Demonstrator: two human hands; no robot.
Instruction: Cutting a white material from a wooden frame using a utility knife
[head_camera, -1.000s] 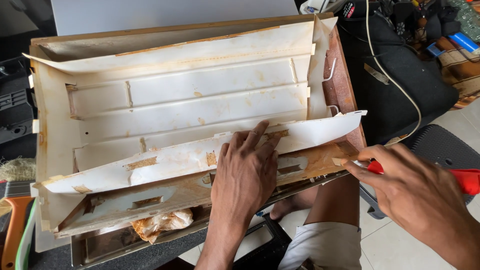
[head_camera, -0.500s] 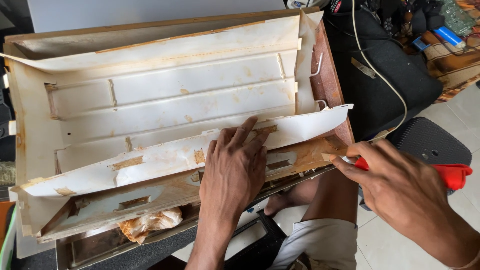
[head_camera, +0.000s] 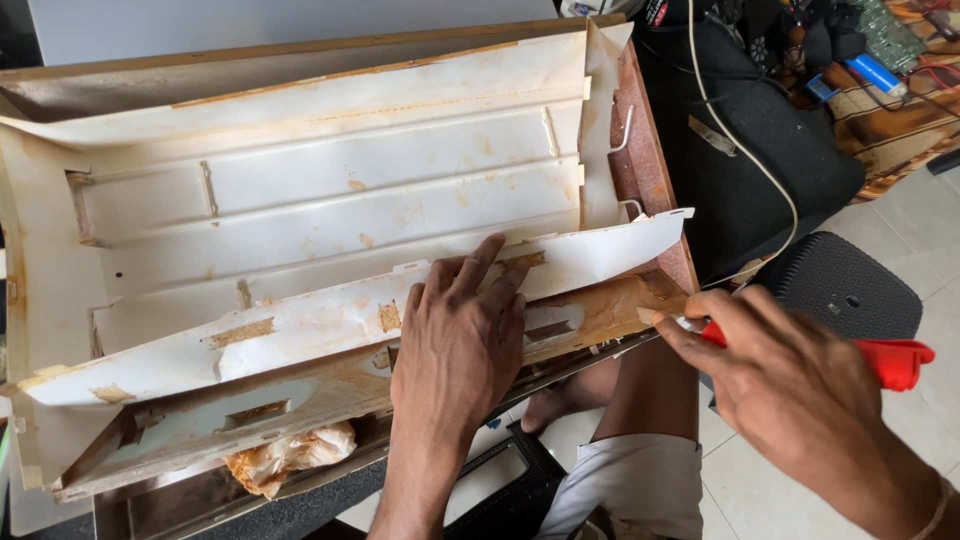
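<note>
Tiled floor (head_camera: 930, 260) below; left hand (head_camera: 455, 330) lies flat, grip released, on the rusty panel (head_camera: 330, 190); right hand (head_camera: 790, 385) clenches a red-handled tool (head_camera: 885, 358).

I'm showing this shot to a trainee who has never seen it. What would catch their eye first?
First, the big white rust-stained panel filling the left and centre, its peeling white liner strip curling along the near edge. The left hand lies flat on that strip, while at the right edge the right hand grips a red-handled tool aimed at the panel's rusty corner.
</note>
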